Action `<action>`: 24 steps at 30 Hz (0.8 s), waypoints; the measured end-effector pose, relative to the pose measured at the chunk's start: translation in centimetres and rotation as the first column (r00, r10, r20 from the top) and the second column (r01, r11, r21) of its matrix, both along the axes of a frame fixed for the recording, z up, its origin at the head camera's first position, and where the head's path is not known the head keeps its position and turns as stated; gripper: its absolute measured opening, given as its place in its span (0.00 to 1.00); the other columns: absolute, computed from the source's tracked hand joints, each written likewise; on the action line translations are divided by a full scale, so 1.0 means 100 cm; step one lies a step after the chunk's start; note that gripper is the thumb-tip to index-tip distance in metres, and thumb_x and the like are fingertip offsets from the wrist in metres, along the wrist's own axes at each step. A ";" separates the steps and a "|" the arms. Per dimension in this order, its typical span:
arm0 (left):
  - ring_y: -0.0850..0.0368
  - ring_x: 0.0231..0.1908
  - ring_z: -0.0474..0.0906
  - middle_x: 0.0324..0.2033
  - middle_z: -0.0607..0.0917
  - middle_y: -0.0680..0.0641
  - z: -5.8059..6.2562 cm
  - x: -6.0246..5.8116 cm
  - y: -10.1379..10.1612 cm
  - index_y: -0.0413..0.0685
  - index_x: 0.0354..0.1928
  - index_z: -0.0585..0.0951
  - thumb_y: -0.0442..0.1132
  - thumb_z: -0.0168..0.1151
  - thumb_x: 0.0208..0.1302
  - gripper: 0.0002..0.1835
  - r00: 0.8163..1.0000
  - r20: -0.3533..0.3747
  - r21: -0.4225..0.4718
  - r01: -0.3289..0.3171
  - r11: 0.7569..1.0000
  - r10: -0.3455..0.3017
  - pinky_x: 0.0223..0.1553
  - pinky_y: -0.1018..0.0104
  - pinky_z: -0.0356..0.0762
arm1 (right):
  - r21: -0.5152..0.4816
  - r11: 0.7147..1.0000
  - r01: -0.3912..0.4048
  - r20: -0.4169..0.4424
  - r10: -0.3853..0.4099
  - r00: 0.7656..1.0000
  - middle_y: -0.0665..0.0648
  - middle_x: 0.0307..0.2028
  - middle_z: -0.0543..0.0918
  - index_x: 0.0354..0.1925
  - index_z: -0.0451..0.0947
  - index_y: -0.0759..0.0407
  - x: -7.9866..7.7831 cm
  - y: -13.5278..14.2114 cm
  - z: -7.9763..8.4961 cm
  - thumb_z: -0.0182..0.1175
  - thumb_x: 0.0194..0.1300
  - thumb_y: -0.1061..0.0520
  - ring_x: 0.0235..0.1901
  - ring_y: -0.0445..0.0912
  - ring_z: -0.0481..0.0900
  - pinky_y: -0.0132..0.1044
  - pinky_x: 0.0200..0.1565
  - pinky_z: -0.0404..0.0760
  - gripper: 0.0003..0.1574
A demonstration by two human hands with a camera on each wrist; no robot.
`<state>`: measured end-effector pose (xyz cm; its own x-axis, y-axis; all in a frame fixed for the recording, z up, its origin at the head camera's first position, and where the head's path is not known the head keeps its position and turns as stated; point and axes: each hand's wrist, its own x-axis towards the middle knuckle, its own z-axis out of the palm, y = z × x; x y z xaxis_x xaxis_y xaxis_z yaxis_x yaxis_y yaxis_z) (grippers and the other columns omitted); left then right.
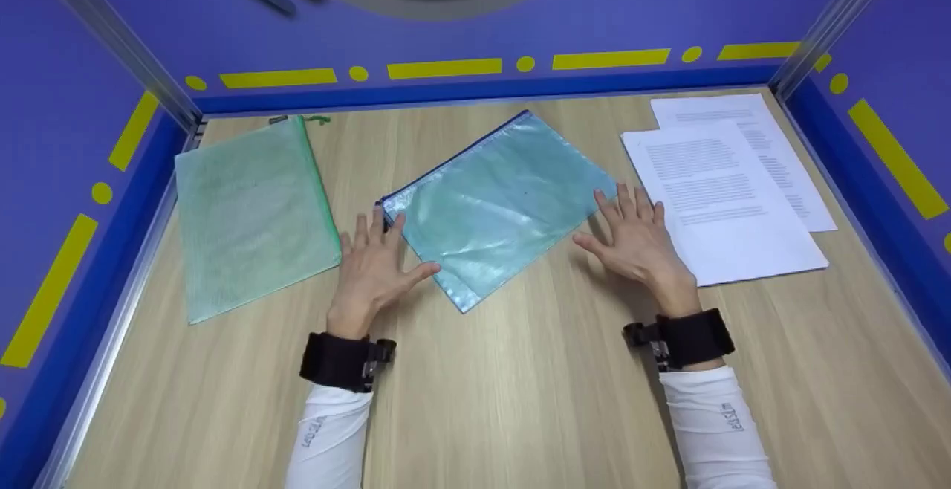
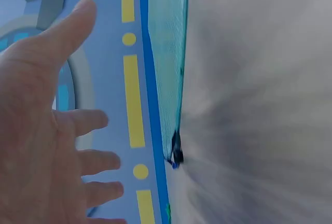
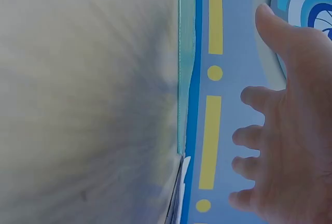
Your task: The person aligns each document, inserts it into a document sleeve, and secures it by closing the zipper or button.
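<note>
A translucent blue zipper pouch (image 1: 498,206) lies slanted across the middle of the table, its dark zipper edge toward the back left. My left hand (image 1: 371,273) is spread over the pouch's left corner, holding nothing. In the left wrist view the left hand (image 2: 57,125) has its fingers extended, and the pouch's zipper end (image 2: 176,149) shows beyond it. At the pouch's right corner my right hand (image 1: 635,240) hovers with fingers apart. The right wrist view shows the right hand (image 3: 290,125) bare, with the pouch edge (image 3: 185,68) beside it.
A green mesh zipper pouch (image 1: 256,221) lies at the left, its zipper facing the blue one. Printed sheets (image 1: 724,206) are stacked at the right, overlapping another sheet (image 1: 787,154) behind. Blue-purple panels (image 1: 475,43) wall the table on three sides.
</note>
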<state>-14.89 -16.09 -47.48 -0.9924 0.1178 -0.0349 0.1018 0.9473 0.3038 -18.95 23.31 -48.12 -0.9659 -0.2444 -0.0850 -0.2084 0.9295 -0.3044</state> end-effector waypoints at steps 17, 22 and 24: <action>0.32 0.76 0.49 0.76 0.58 0.33 -0.006 -0.001 0.049 0.49 0.74 0.64 0.68 0.62 0.59 0.48 0.955 0.131 0.024 0.264 0.964 -0.265 0.73 0.32 0.51 | 0.017 0.994 -0.105 0.150 0.102 0.983 0.72 0.78 0.42 0.78 0.46 0.58 -0.018 -0.017 -0.002 0.44 0.74 0.32 0.77 0.71 0.37 0.69 0.74 0.41 0.49; 0.33 0.76 0.51 0.76 0.57 0.33 -0.008 -0.007 0.059 0.48 0.75 0.63 0.64 0.63 0.61 0.46 0.935 0.180 0.046 0.303 0.952 -0.307 0.74 0.39 0.54 | 0.091 0.985 -0.147 0.181 0.129 0.975 0.73 0.77 0.45 0.78 0.49 0.58 -0.032 -0.021 -0.003 0.44 0.75 0.34 0.77 0.70 0.42 0.67 0.74 0.45 0.46; 0.32 0.76 0.51 0.75 0.57 0.32 -0.010 -0.008 0.060 0.46 0.75 0.63 0.63 0.63 0.62 0.45 0.931 0.200 0.036 0.304 0.952 -0.305 0.75 0.42 0.55 | 0.125 0.979 -0.162 0.194 0.136 0.971 0.73 0.77 0.47 0.78 0.49 0.57 -0.035 -0.022 -0.003 0.44 0.76 0.35 0.76 0.70 0.44 0.67 0.74 0.46 0.45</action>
<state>-15.68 -10.08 -48.44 -0.8811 0.4139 -0.2288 0.3216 0.8791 0.3519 -22.41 21.07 -48.45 -0.8840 -0.3580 -0.3006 -0.3009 0.9279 -0.2202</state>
